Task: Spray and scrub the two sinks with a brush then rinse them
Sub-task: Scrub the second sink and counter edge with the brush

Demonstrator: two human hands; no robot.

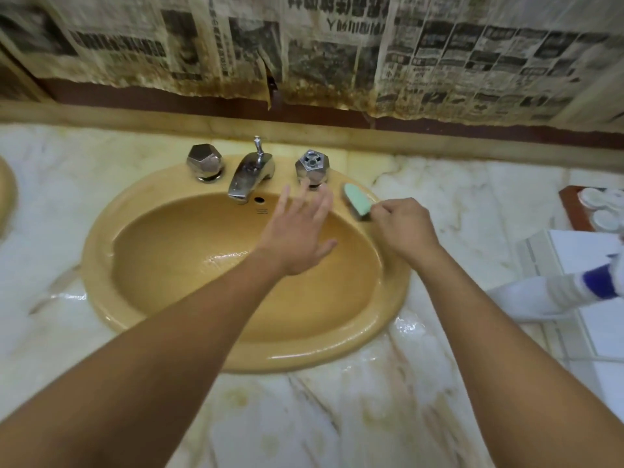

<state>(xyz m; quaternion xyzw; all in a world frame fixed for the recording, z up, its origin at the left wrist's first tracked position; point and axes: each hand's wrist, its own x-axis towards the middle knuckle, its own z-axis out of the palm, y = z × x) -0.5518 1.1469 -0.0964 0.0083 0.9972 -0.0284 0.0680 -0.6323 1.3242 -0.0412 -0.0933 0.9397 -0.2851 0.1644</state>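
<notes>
— Over the yellow sink [101, 265], how do the hands sit?
— Left hand [297, 231] hovers above the basin, fingers spread straight toward the right tap handle [312, 167], holding nothing. Right hand [401, 228] grips the green brush [357, 205] on the rim.
— Any readable writing?
— Newspaper [337, 45] on the wall; print too blurred.
</notes>
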